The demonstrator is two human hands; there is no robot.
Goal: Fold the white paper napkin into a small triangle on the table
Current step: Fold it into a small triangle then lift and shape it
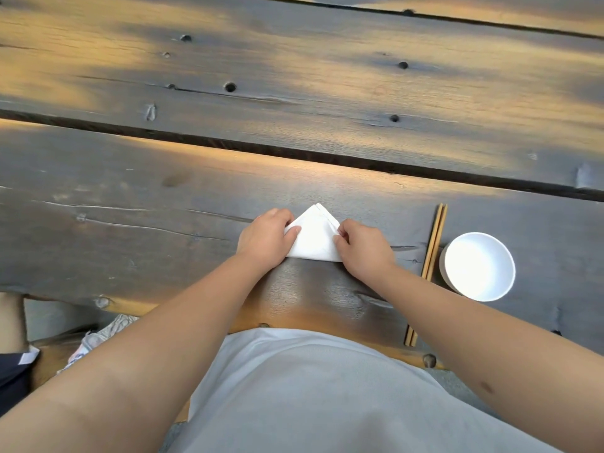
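The white paper napkin (314,236) lies on the dark wooden table (163,223) in a triangle shape, its apex pointing away from me. My left hand (265,237) covers its left corner, with the thumb pressing on the paper. On the right, my right hand (362,247) pinches the napkin's edge between thumb and fingers. Both lower corners are hidden under my hands.
A pair of wooden chopsticks (432,253) lies to the right of the napkin, running front to back. A white bowl (478,266) stands just right of them. A dark gap (294,152) splits the table planks farther away. The table's near edge is by my body.
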